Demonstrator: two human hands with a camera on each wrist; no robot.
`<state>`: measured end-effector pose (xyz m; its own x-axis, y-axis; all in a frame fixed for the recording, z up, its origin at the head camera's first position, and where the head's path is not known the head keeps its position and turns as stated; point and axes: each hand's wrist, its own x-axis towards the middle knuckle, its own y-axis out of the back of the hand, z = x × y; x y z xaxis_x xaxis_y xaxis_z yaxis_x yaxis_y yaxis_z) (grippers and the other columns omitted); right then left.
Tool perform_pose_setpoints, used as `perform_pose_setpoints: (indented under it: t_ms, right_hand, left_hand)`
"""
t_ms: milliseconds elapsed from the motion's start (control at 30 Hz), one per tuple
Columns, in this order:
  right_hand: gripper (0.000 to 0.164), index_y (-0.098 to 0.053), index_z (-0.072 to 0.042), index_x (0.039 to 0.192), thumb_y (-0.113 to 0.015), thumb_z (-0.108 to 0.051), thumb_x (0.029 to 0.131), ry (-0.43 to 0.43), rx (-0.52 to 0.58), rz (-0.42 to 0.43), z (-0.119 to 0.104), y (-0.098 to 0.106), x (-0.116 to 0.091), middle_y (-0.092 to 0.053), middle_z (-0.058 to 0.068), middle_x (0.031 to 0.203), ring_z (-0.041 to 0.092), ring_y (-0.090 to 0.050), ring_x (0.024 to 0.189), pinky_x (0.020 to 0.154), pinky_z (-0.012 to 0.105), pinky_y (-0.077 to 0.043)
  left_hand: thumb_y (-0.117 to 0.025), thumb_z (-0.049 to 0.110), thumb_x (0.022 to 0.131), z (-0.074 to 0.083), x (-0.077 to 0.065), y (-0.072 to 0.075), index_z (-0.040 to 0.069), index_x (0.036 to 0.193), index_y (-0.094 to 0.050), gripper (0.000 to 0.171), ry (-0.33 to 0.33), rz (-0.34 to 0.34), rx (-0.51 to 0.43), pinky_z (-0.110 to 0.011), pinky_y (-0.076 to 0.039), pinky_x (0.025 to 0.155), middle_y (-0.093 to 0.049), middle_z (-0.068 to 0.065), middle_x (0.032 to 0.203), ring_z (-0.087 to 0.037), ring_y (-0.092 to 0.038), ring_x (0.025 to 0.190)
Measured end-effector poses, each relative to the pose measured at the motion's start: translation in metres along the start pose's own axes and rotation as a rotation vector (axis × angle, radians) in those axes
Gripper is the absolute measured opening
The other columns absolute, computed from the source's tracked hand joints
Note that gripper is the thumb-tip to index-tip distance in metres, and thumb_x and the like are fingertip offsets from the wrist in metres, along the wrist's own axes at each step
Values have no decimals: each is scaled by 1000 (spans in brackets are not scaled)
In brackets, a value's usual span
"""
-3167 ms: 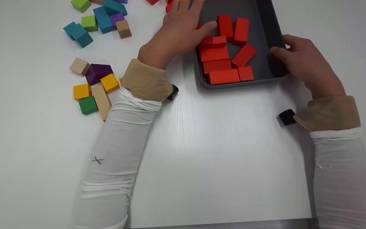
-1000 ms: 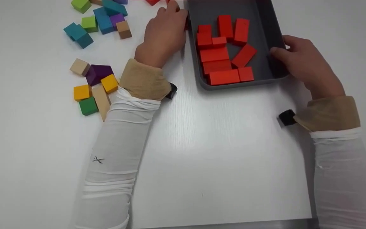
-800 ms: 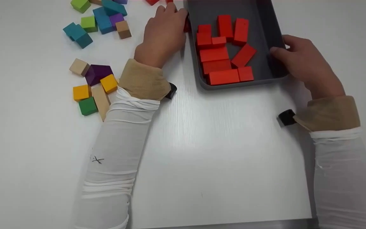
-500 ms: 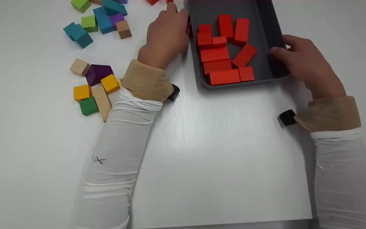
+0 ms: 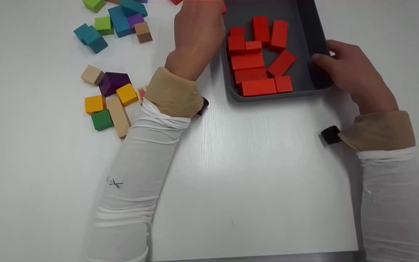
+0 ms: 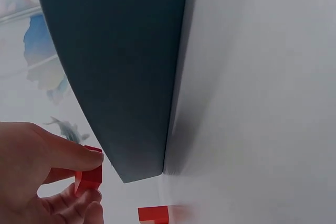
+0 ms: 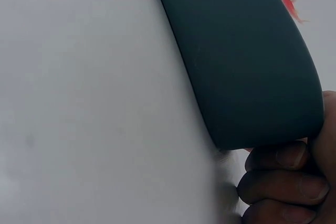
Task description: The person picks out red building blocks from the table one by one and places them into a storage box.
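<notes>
My left hand (image 5: 200,40) is at the left wall of a dark grey tray (image 5: 301,71). Between thumb and fingers it pinches a small red block (image 6: 89,176), seen best in the left wrist view; in the head view only a corner shows beside the hand. On the tray's other side my right hand (image 5: 358,72) grips the wall, thumb over the rim and the fingers curled outside. Inside the tray, several red blocks (image 5: 247,61) lie mostly along the left wall and near corner. Another red block (image 6: 153,214) sits on the table outside the tray.
To the left on the white table (image 5: 231,182) lie loose blocks: a purple block (image 5: 115,83), a green block (image 5: 101,120), a yellow block (image 5: 127,94) and a long wooden block (image 5: 118,116). Farther back are a teal block (image 5: 96,39) and a lime block (image 5: 103,25), among others.
My left hand first pressed by the blocks in the tray, then moved left outside the wall. Now it has risen up and right, holding a red block. The right hand stays on the tray.
</notes>
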<state>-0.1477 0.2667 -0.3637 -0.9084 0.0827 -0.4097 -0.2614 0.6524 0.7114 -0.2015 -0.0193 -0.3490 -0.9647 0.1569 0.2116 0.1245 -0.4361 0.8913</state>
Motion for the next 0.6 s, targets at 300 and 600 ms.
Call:
perform_pose_setpoints:
  t_ms: [300,600]
  right_hand:
    - [56,-36,-25,149,-39,-48,98,6,-5,10,-2,-2,1,-50,9,130,12,-48,97,79,23,-38]
    - [57,-34,-25,150,-39,-48,98,1,-9,3,-3,-3,0,-47,9,134,16,-47,102,82,24,-38]
  left_hand:
    - [-45,13,94,6,1,0,22,148,-34,55,-6,-121,50,-27,-49,94,-45,-3,139,-14,-46,123]
    - [-46,19,96,11,1,5,14,142,-46,47,-12,-308,160,-30,-43,103,-35,-6,148,-18,-36,131]
